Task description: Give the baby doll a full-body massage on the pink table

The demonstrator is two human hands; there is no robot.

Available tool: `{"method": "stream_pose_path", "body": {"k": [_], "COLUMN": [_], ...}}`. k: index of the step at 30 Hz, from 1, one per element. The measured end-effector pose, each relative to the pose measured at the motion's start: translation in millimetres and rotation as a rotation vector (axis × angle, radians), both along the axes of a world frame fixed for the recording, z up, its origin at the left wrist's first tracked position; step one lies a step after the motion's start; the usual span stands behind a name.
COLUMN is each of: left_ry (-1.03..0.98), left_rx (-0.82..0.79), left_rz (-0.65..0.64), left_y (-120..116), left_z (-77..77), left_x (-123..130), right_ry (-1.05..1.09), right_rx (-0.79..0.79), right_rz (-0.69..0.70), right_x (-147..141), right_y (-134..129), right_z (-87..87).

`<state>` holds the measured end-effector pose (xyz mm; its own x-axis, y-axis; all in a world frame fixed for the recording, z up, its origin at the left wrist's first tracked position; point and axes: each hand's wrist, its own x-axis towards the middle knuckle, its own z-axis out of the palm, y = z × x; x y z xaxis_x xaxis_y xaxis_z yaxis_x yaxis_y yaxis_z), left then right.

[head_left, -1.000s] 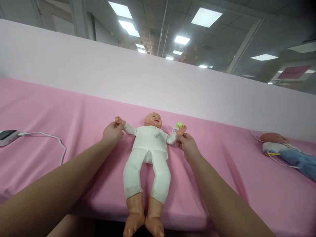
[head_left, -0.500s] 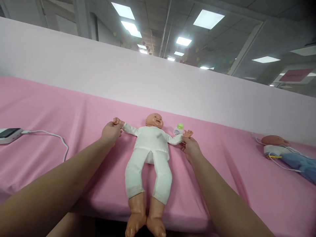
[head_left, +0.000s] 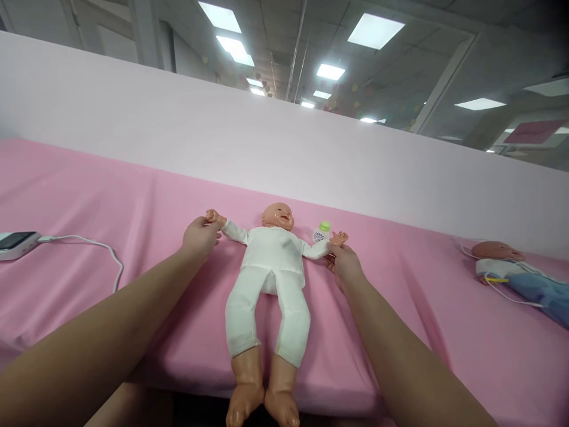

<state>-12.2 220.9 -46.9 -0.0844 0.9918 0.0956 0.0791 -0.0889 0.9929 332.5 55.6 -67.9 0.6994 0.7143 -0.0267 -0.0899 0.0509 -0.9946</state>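
Note:
A baby doll [head_left: 272,255] in a white top and trousers lies face up on a pink sheet [head_left: 169,332], both arms spread out and bare feet at the near edge. My left hand [head_left: 200,238] is closed round the doll's wrist on the left side. On the right side, my right hand [head_left: 344,262] holds the doll's other wrist between thumb and fingers. A small bottle with a green cap [head_left: 322,231] lies beside the doll's head, just behind that doll arm.
At the far left sits a white device with a screen [head_left: 18,244], its white cable curving over the sheet. Another doll [head_left: 524,276] in blue and white, with thin tubes, lies far right. A low white wall [head_left: 249,148] runs behind.
The doll's hand on the left has risen very slightly with my left hand. Otherwise the doll and my grip on both wrists look the same.

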Motion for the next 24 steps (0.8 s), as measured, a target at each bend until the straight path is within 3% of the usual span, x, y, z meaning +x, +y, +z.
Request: {"method": "stream_pose_path", "body": {"k": [10, 16, 24], "left_ry": [0.010, 0.079, 0.177], "left_rx": [0.030, 0.087, 0.091], "left_rz": [-0.026, -0.160, -0.125], "left_y": [-0.1, -9.1, -13.6], "left_z": [-2.5, 1.3, 5.2], "left_x": [-1.1, -1.1, -0.9], "right_ry": [-0.006, -0.046, -0.075], "right_rx": [-0.002, -0.022, -0.038], "right_rz": [0.022, 0.087, 0.109], "right_x": [-1.0, -10.5, -13.1], "right_y": [-0.6, -2.8, -4.3], "right_z": [0.0, 5.9, 7.9]}}
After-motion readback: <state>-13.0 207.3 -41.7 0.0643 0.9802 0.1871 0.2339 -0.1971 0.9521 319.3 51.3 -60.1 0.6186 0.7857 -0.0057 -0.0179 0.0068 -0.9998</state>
